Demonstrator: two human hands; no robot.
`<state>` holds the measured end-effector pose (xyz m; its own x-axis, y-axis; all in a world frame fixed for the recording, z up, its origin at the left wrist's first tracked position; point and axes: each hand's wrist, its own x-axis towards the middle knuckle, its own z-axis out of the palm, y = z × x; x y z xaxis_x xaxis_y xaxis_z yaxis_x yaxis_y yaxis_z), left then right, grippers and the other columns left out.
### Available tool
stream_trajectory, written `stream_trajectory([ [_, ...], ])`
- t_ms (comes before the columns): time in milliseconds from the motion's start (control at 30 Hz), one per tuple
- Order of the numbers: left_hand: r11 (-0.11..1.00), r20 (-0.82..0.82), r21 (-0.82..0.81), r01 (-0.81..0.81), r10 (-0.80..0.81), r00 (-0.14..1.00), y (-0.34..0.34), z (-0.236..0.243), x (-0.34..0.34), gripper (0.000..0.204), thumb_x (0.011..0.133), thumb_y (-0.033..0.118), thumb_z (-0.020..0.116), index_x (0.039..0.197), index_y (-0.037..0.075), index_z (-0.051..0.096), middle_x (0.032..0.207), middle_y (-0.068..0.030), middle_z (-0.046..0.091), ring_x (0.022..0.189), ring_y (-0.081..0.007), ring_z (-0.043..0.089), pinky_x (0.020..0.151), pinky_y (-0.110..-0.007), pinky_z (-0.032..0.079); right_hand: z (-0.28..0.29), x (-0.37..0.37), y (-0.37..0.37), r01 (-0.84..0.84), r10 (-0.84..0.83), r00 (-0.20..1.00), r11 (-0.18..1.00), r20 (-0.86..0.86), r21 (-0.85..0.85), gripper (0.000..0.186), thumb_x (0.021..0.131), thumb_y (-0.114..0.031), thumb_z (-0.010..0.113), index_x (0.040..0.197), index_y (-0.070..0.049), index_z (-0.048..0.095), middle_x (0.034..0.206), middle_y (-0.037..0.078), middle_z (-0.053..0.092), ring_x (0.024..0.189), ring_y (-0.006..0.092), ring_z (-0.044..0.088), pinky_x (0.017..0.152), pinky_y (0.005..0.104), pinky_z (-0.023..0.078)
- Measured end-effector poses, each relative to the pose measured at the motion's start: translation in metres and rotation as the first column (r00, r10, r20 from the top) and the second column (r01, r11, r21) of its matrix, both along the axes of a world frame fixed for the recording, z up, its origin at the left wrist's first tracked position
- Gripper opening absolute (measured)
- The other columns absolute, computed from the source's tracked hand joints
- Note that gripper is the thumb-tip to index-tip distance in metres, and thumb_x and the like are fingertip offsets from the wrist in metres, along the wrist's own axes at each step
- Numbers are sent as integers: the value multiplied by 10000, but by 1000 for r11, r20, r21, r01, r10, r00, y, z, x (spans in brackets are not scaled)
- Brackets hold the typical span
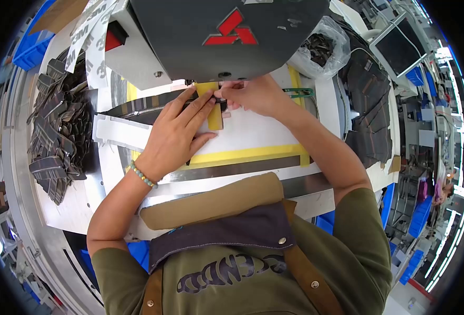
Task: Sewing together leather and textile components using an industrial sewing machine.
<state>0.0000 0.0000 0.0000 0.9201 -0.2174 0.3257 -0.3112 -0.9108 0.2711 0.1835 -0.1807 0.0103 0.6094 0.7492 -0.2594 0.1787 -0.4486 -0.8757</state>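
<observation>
My left hand [176, 126] lies with fingers stretched over a dark striped fabric strip with a zipper [134, 111] and a yellow strip [214, 119] beneath the sewing machine head [211, 58]. My right hand [250, 97] is closed at the fingertips beside the yellow strip, close to small pale pink pieces [226, 114]; what it grips is too small and hidden to make out. A green tool [303, 93] lies just right of it. A long white template piece [113, 128] lies left of my left hand, on the white work surface with yellow tape borders [253, 151].
A heap of dark striped pieces [58, 136] is at the left, a plastic bag of dark pieces [321, 52] at the upper right, dark fabric panels [368, 115] at the right. A screen [397, 44] stands behind them. Blue bins [32, 50] sit at the far upper left.
</observation>
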Motion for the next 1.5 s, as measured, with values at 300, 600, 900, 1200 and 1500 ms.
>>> stream_trajectory([
  [300,981,-1,191,-27,28,1000,-5,8,-1,639,984,352,764,1523,37,624,1609,-94,583,1512,-370,491,1198,-481,452,5,-13,-22,-51,26,800,998,599,25,150,940,-155,778,1008,-27,817,916,94,809,790,256,772,725,375,603],
  [600,978,-28,205,38,-33,999,1,15,3,650,910,225,800,1508,27,643,1606,-66,601,1461,-351,534,1167,-458,489,-15,-33,-54,-346,221,469,937,855,-52,377,946,-48,739,1323,-31,742,1477,62,688,1284,290,651,1054,436,524],
  [900,976,-32,154,155,-152,988,19,18,15,612,896,261,803,1447,27,679,1528,-60,669,1347,-333,605,1139,-451,535,-18,-29,-53,-358,201,443,933,874,-33,414,943,-52,742,1357,-48,742,1453,11,714,1278,230,662,1036,409,527],
  [1200,958,-12,195,209,-211,977,25,14,20,607,925,329,789,1440,25,685,1506,-72,685,1315,-341,637,1116,-444,553,-20,-26,-52,-397,154,342,918,927,-7,354,924,-84,727,1272,-37,776,1302,24,756,1210,223,688,989,405,543],
  [1500,973,0,153,174,-176,984,24,9,18,638,887,379,823,1431,68,705,1512,-100,630,1412,-349,571,1189,-497,480,-17,-27,-51,-368,207,386,928,899,-55,440,954,-78,714,1393,-44,729,1438,32,713,1264,233,665,1082,411,512],
])
